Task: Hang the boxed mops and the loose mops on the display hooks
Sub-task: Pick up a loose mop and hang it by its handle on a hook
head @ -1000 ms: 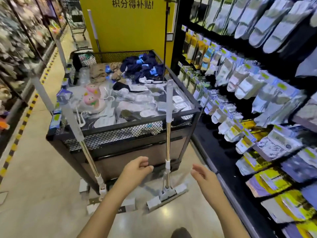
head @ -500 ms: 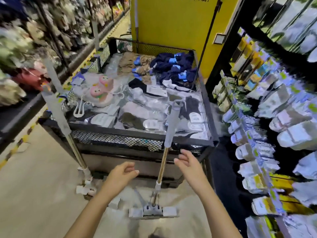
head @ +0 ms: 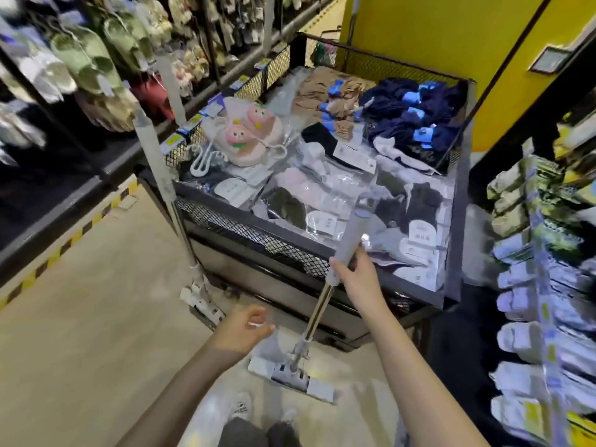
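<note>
Beige floor (head: pixel 80 317), yellow wall (head: pixel 435 33), shelving both sides.

right hand (head: pixel 358 279) | was apart, now grips mop handle (head: pixel 350 243)

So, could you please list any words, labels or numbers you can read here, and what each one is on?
None can be read.
Sock pack labels in the bin: print too blurred.
Price tags on the bin's edge: too small.
Plaque on the yellow wall: no legible text.
Shelf packs on the right: smeared by motion.
</note>
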Demonstrator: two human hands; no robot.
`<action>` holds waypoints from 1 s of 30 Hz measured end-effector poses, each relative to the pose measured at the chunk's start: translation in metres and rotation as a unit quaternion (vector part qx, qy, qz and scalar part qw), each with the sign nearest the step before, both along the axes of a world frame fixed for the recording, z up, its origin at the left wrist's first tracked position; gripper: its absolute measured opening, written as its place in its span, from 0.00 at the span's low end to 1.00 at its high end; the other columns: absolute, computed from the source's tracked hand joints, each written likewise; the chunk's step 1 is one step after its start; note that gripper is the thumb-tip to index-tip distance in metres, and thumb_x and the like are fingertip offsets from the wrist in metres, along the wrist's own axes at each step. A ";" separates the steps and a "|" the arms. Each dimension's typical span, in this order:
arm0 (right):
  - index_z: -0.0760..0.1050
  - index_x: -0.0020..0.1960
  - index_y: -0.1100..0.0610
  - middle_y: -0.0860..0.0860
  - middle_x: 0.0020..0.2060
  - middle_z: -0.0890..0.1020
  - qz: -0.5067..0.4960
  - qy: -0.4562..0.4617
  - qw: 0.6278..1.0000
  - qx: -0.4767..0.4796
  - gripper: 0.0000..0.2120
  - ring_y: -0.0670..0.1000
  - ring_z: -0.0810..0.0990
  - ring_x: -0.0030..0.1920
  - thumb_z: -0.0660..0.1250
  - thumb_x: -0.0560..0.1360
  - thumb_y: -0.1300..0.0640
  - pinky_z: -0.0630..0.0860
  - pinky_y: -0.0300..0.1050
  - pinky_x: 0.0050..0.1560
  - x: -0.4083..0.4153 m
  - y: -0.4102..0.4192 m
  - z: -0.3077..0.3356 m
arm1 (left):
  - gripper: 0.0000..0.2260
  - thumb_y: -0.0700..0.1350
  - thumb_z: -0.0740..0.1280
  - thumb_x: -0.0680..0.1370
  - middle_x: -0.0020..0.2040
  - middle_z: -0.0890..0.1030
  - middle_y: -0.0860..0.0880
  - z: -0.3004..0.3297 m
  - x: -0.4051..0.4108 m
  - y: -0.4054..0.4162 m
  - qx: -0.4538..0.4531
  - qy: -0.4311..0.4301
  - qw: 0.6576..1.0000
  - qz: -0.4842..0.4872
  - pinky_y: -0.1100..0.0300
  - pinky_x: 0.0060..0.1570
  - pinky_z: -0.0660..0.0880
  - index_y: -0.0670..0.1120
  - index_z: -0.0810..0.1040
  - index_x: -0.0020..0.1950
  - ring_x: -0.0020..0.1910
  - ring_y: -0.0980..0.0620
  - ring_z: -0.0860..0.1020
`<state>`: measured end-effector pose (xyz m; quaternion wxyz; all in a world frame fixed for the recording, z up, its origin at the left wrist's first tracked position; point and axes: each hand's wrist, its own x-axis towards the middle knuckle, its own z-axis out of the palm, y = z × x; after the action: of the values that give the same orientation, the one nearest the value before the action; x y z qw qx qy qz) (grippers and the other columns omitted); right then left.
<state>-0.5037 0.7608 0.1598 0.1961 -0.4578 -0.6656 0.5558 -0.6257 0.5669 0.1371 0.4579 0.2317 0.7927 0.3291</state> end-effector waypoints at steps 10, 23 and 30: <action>0.75 0.59 0.59 0.47 0.40 0.77 0.007 -0.003 1.000 0.023 0.12 0.60 0.78 0.42 0.64 0.77 0.56 0.73 0.42 0.39 0.031 -0.049 -0.014 | 0.27 0.47 0.72 0.67 0.53 0.78 0.42 -0.019 0.028 -0.011 0.017 -0.070 0.995 0.066 0.61 0.54 0.70 0.38 0.73 0.63 0.51 0.50 0.75; 0.80 0.49 0.60 0.49 0.38 0.82 0.090 0.130 0.984 0.078 0.07 0.45 0.79 0.39 0.72 0.72 0.59 0.77 0.41 0.45 0.047 -0.080 0.103 | 0.28 0.48 0.73 0.71 0.65 0.74 0.51 0.005 0.073 -0.009 0.106 -0.018 0.994 -0.022 0.61 0.65 0.66 0.46 0.69 0.69 0.65 0.55 0.71; 0.79 0.46 0.64 0.50 0.38 0.81 0.172 0.215 0.958 0.085 0.09 0.45 0.78 0.39 0.71 0.71 0.58 0.75 0.40 0.43 0.031 -0.115 0.158 | 0.19 0.57 0.69 0.68 0.54 0.81 0.50 0.050 0.067 -0.026 0.194 -0.007 0.981 -0.006 0.54 0.64 0.71 0.50 0.79 0.56 0.58 0.53 0.77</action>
<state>-0.4727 0.6454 0.3183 0.2745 -0.1876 -0.7213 0.6076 -0.5588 0.5404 0.1871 0.4120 0.3184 0.7092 0.4753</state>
